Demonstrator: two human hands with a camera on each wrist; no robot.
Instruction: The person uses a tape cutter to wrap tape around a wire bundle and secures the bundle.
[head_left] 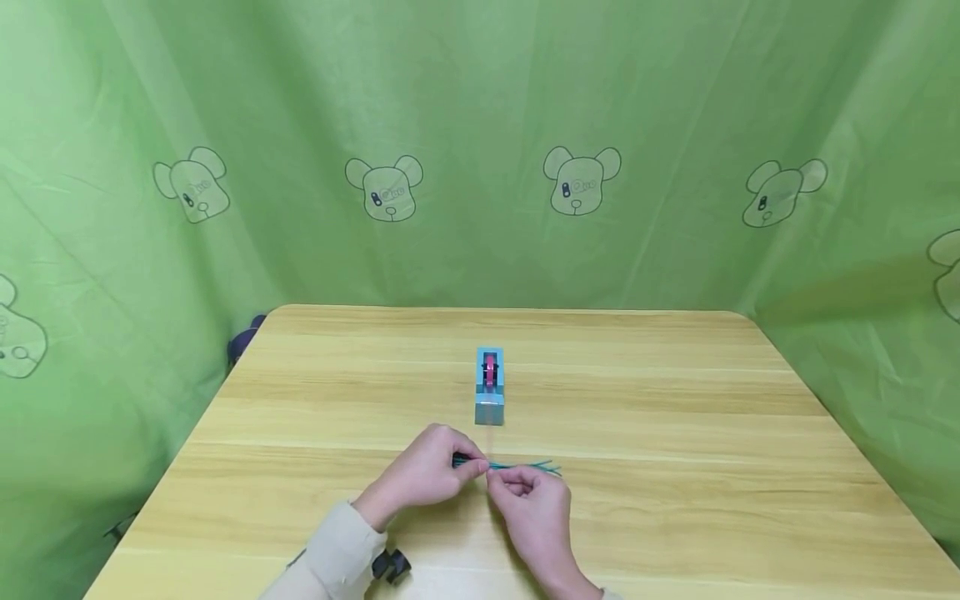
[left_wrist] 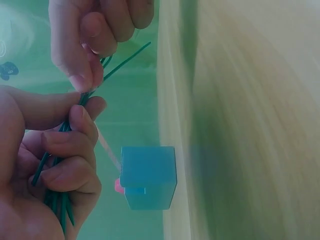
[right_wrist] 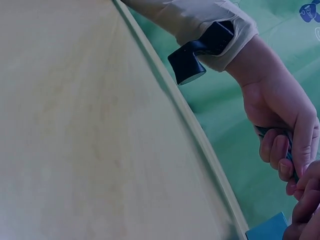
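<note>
My left hand [head_left: 431, 467] grips a bundle of thin green sticks [left_wrist: 64, 200], its fingers curled round them and its thumb at the front of the bundle. Fingertips of the right hand [head_left: 536, 504] pinch the bundle right beside the left thumb. Past the right fingers, the free ends of the sticks [head_left: 536, 466] fan out to the right. A strip of clear tape [left_wrist: 107, 147] stretches from a blue tape dispenser [head_left: 490, 408] to the bundle between both hands. Its end is hidden by the fingers.
The dispenser, with a pink tape roll [head_left: 491, 371], stands farther back on the wooden table [head_left: 675, 433]. A black wrist-camera mount [right_wrist: 200, 52] sticks out from the left sleeve. Green curtains [head_left: 480, 250] surround the far and side edges.
</note>
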